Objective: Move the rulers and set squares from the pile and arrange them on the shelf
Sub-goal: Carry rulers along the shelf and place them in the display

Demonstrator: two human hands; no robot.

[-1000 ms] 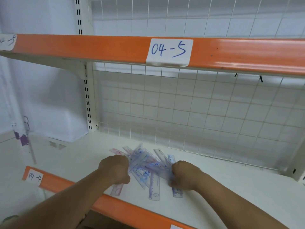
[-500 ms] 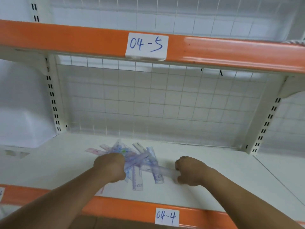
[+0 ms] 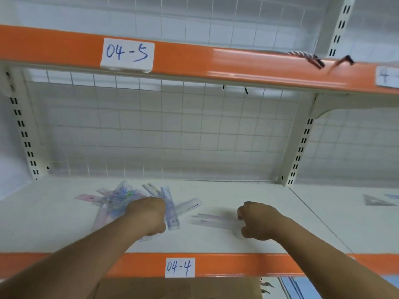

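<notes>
A jumbled pile of clear, pink and blue plastic rulers and set squares lies on the left part of the white shelf marked 04-4. My left hand is curled on the pile's right side; what its fingers hold is hidden. My right hand pinches one end of a clear ruler, which lies apart from the pile, to its right. Two more rulers stick out just right of my left hand.
A wire grid backs the shelf. The orange-edged shelf 04-5 hangs overhead. On the neighbouring bay to the right lies a grey set square. A slotted upright divides the bays. A cardboard box sits below.
My right hand has drawn a clear ruler out of the pile and moved it rightwards. My left hand stayed on the pile. The camera swung to the right.
</notes>
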